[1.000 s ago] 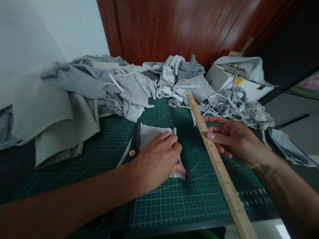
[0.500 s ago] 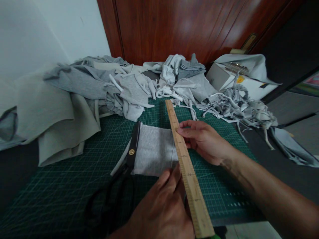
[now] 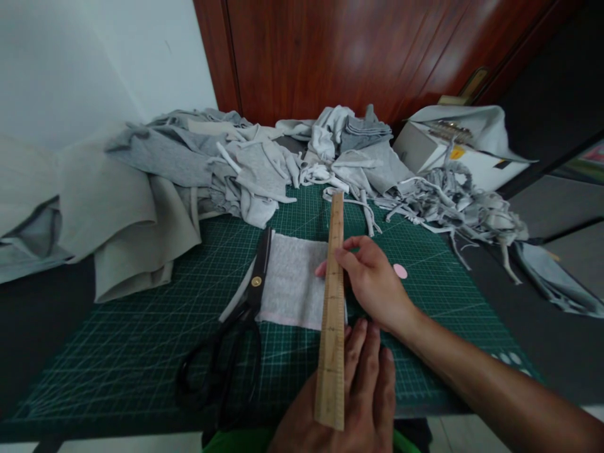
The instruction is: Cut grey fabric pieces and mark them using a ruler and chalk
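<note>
Across the green cutting mat [image 3: 123, 371], the right hand [image 3: 375, 280] pinches a wooden ruler [image 3: 333, 302] over grey cloth [image 3: 295, 283] at mid-mat; the left hand [image 3: 352, 396], grip unclear, lies under its near end by the front edge. Beside the scissors [image 3: 256, 281], a strip [image 3: 236, 302] looks already trimmed; along the ruler, no cut shows yet.

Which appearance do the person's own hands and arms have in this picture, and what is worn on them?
The left hand and right hand are bare, without gloves; no ring or watch shows. The right forearm has no sleeve in view. The left forearm cannot be seen.
</note>
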The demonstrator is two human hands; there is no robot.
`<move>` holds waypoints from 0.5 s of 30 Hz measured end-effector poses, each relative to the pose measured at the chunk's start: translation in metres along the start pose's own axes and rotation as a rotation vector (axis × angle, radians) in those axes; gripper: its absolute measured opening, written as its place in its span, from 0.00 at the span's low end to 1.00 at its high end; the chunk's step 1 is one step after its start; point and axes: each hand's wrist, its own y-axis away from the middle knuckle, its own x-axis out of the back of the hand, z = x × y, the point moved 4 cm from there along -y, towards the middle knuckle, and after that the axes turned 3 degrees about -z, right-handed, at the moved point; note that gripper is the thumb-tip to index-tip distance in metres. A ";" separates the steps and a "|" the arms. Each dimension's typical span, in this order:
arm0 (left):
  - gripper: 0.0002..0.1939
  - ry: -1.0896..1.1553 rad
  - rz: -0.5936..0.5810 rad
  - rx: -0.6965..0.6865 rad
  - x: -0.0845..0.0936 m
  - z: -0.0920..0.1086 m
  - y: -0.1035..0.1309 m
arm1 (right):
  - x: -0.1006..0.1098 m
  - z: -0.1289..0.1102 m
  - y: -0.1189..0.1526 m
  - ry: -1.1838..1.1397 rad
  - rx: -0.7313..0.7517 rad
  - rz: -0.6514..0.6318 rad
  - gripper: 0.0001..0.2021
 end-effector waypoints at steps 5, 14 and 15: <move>0.26 -0.065 -0.018 -0.088 0.003 0.003 -0.001 | 0.014 0.003 0.002 0.197 0.037 0.004 0.10; 0.22 -0.005 0.064 -0.066 0.002 0.007 -0.003 | 0.030 0.002 0.006 0.553 0.157 0.161 0.06; 0.22 0.014 0.065 -0.072 0.001 0.008 -0.003 | 0.031 0.002 0.006 0.572 0.165 0.168 0.06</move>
